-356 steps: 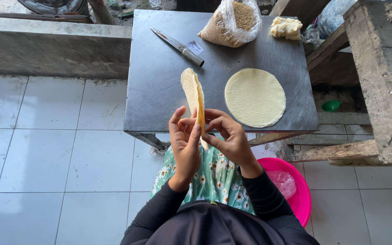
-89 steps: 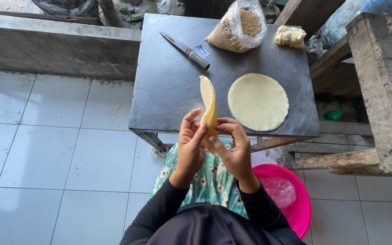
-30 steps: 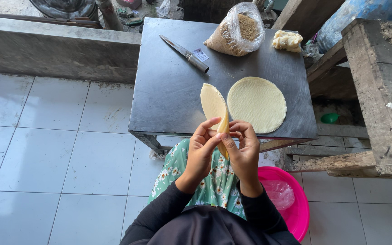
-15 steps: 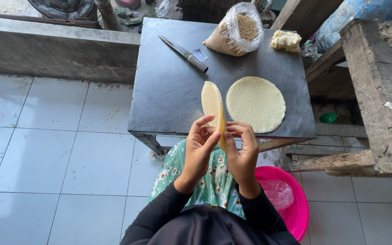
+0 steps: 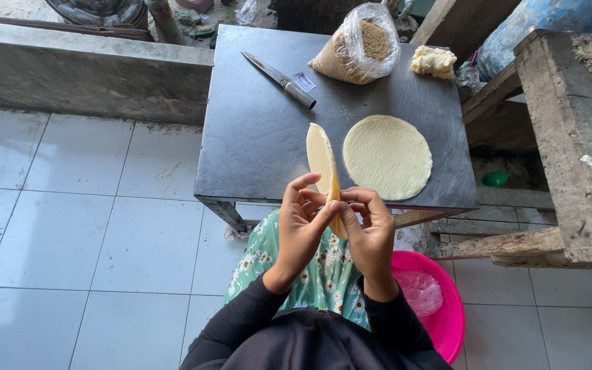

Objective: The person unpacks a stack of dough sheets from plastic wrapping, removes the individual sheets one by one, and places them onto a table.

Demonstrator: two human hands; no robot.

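Both hands, left (image 5: 303, 223) and right (image 5: 371, 229), pinch shut on a folded pale yellow dough pastry (image 5: 325, 168), its edge turned slightly since a moment ago, above the dark metal table (image 5: 255, 137) beside a flat round dough disc (image 5: 387, 157).

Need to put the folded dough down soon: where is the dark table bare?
Bare: the table's left half, below the knife and left of the flat dough round. Crowded: the far edge, with knife, plastic bag and dough lump.
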